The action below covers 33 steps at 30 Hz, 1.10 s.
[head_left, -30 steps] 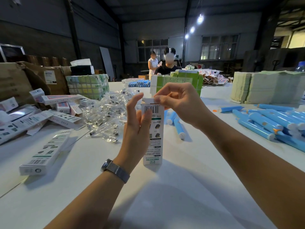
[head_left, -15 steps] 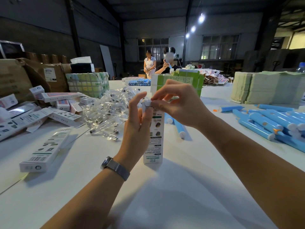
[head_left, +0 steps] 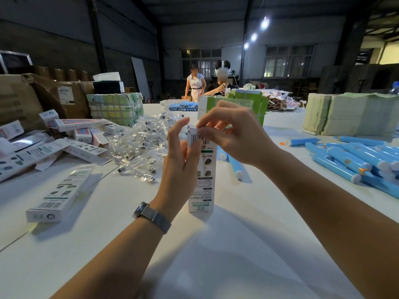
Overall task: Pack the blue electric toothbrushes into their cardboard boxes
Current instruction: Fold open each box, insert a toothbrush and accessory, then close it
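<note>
A tall white toothbrush box [head_left: 204, 186] stands upright on the white table [head_left: 216, 255], barcode at its top. My left hand [head_left: 180, 167] grips the box's upper left side, thumb across the front. My right hand [head_left: 232, 134] pinches the top flap of the box with thumb and fingertips. A pile of blue electric toothbrushes [head_left: 354, 160] lies at the right. Two more blue toothbrushes [head_left: 235, 167] lie just behind the box. Whatever is inside the box is hidden.
A closed white box [head_left: 59, 194] lies at the left, with several loose boxes [head_left: 82, 134] behind it. Clear bags of brush heads [head_left: 144, 145] are heaped left of centre. Stacks of flat cartons [head_left: 349, 114] stand at the right. Two people work at the far end.
My right hand has come down onto the box top and now pinches the flap. My left thumb has slid across the box front. The box stays upright in place.
</note>
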Tool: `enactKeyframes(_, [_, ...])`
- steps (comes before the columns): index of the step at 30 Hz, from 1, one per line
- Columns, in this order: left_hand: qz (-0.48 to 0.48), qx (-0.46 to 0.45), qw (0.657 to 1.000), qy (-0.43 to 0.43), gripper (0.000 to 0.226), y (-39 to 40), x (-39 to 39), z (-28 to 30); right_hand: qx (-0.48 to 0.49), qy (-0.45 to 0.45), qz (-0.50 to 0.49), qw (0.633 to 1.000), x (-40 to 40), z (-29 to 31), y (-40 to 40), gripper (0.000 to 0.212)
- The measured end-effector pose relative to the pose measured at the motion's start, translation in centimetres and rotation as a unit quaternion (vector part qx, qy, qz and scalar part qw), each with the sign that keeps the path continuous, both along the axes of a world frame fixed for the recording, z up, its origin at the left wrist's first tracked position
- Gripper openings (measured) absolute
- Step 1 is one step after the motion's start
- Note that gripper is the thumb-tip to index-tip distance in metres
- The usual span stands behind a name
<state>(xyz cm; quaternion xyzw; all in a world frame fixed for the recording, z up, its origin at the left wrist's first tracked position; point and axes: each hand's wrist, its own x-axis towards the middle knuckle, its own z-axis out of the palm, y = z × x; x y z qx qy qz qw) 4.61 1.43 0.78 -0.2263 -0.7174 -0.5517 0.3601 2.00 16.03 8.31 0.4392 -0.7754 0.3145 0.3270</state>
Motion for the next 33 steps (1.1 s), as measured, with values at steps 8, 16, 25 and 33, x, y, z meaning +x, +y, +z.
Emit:
enactKeyframes(8, [0.007, -0.019, 1.0, 0.006, 0.031, -0.1, 0.0, -0.1, 0.013, 0.017, -0.01, 1.0, 0.2, 0.3, 0.1, 0.003])
enactKeyframes(16, [0.003, -0.011, 1.0, -0.003, 0.045, 0.0, -0.5, -0.6, 0.021, 0.047, -0.026, 0.998, 0.4, 0.4, -0.1, 0.006])
enactKeyframes(25, [0.041, -0.066, 0.997, -0.016, 0.107, 0.5, -1.3, -1.5, 0.042, 0.06, -0.045, 0.996, 0.9, 0.7, -0.3, 0.004])
enactKeyframes(33, [0.037, -0.065, 0.997, -0.01, 0.111, 0.8, -0.8, -1.4, 0.035, 0.025, -0.042, 0.998, 1.0, 0.9, -0.3, 0.006])
